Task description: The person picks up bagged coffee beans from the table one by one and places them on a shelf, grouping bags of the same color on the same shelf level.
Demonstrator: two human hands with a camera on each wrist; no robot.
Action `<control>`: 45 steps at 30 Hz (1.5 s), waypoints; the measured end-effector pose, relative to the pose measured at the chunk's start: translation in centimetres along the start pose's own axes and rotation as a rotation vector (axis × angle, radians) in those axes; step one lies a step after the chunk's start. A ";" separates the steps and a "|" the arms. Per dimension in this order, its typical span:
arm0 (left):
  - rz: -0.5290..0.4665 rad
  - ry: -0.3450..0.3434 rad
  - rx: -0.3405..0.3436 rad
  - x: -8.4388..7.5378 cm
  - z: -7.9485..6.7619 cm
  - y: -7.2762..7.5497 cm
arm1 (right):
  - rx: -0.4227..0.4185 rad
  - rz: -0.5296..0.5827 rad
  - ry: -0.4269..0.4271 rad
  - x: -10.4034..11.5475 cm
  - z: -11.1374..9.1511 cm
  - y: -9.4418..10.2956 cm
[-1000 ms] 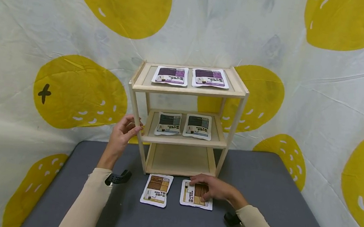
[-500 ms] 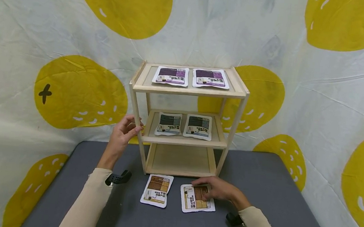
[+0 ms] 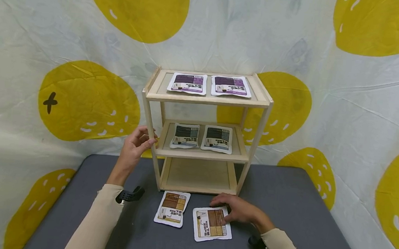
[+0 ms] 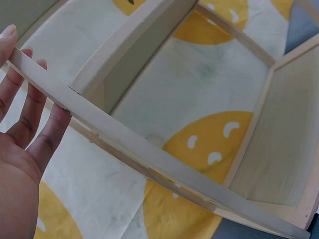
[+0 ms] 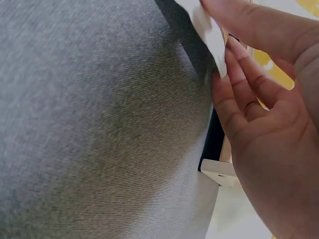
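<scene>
My left hand (image 3: pixel 135 146) grips the front left post of a three-tier wooden shelf (image 3: pixel 201 156), thumb in front and fingers behind, at about middle-tier height. In the left wrist view its fingers (image 4: pixel 52 130) touch the pale post (image 4: pixel 124 134). My right hand (image 3: pixel 239 209) pinches the right edge of a flat white-edged pouch with a brown label (image 3: pixel 212 224). The right wrist view shows this pouch (image 5: pixel 207 32) edge-on between thumb and fingers, close to the cloth. Left of it lies another brown-label pouch (image 3: pixel 171 209), with a second white edge showing beneath its right side.
Two purple-label pouches (image 3: pixel 188 83) lie on the top tier, and two dark green-label pouches (image 3: pixel 185 136) on the middle one. The bottom tier (image 3: pixel 199 175) is bare wood. A grey cloth-covered table (image 3: pixel 269 188) carries the shelf. Behind hangs a fruit-print curtain (image 3: pixel 209 28).
The right hand has drawn its brown-label pouch toward the front of the table, and the pouch has turned slightly. The left hand and the shelf have stayed in place.
</scene>
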State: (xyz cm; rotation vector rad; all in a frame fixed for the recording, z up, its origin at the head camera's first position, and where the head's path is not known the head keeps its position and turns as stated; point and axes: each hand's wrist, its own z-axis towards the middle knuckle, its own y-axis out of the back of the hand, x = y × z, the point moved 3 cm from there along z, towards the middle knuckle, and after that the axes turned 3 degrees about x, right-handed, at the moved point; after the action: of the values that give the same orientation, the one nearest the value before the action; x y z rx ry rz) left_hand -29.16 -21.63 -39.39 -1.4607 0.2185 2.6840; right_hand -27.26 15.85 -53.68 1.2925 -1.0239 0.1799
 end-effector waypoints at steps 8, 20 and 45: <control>0.010 0.008 -0.007 0.1 -0.1 0.0 | 0.030 0.104 -0.020 -0.4 0.0 -0.2; 0.000 0.009 -0.005 0.0 0.0 0.0 | 0.063 0.209 0.112 -0.3 0.0 -0.1; -0.004 -0.002 0.000 -0.1 0.0 0.0 | -0.059 0.300 0.072 -0.3 0.5 -0.3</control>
State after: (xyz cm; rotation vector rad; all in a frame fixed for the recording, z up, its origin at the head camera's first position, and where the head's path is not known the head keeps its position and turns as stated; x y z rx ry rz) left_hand -29.11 -21.64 -39.35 -1.4568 0.2157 2.6818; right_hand -27.47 15.46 -54.15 1.0668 -1.1494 0.4184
